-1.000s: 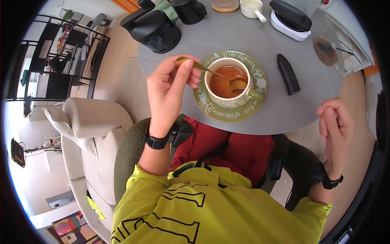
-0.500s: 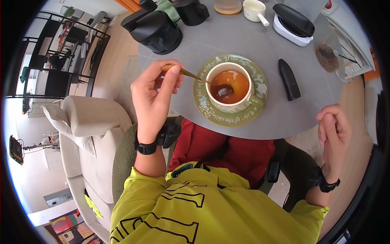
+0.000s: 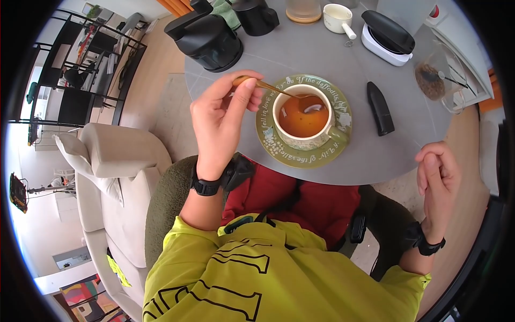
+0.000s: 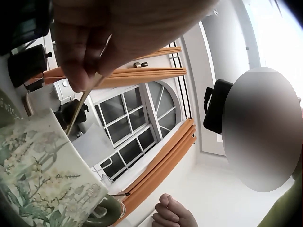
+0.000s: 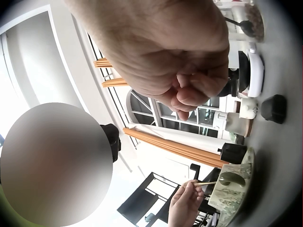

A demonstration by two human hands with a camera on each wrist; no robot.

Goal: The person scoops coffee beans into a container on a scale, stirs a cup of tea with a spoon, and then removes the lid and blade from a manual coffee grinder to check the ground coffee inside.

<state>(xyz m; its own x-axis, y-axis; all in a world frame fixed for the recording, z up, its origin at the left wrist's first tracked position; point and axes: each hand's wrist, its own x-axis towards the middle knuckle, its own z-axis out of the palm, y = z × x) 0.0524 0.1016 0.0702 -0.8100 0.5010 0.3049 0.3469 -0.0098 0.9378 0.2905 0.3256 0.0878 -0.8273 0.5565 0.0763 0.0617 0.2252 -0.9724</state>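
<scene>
In the head view my left hand (image 3: 222, 126) pinches the handle of a gold-coloured spoon (image 3: 268, 86) between thumb and fingers. The spoon's bowl dips into amber tea (image 3: 298, 124) near the far side of a cream teacup (image 3: 301, 144). Flower patterns cover the cup (image 4: 45, 172) in the left wrist view. Beneath it is a green saucer (image 3: 264, 131) with white lettering, and the cup's green handle points toward the right front. My right hand (image 3: 440, 172) hovers by the table's right edge, fingers loosely curled, holding nothing.
A black elongated object (image 3: 380, 110) lies right of the saucer. Behind are a black kettle (image 3: 209, 45), a black jug (image 3: 256, 17), a small white pot (image 3: 337, 19) with a handle, an open black-and-white case (image 3: 386, 43) and a transparent container (image 3: 429, 78) with brown contents.
The left hand swung left, then back right, moving the spoon through the tea. Its bowl went from the cup's right to the near left, then to the far side. The right hand stayed nearly still.
</scene>
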